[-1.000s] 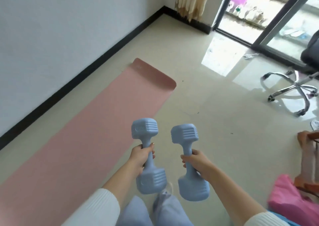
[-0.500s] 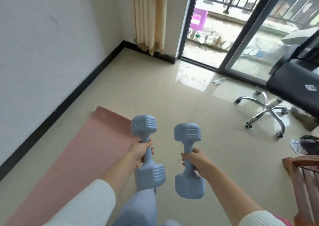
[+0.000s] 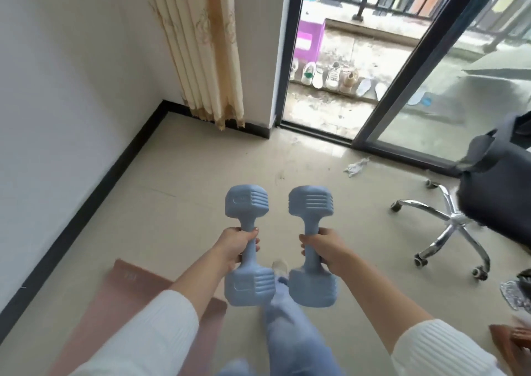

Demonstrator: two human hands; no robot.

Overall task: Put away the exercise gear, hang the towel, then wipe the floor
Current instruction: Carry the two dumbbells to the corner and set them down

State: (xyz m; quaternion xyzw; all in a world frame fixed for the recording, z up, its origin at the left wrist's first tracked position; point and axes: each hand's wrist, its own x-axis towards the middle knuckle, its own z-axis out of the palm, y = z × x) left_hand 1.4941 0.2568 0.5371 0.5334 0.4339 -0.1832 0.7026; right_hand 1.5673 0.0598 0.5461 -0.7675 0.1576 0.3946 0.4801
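- Head view: the left dumbbell (image 3: 249, 249) is being gripped at its handle by the left hand (image 3: 233, 245), fingers (image 3: 253, 233) wrapped tight around it.
- The right dumbbell (image 3: 312, 249) is being clasped likewise by the right hand (image 3: 326, 246); both are being held upright, side by side, above the floor (image 3: 201, 174).
- The pink mat (image 3: 138, 298) is being shown lying below the left sleeve (image 3: 149, 335), an office chair (image 3: 471, 211) at right.

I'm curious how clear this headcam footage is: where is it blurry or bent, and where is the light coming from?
In the head view, daylight enters through the glass door, leaving a sheen on the floor. Both dumbbells and the hands look sharp. The office chair and pink mat smear near the edges. The wide lens bows the door frame.
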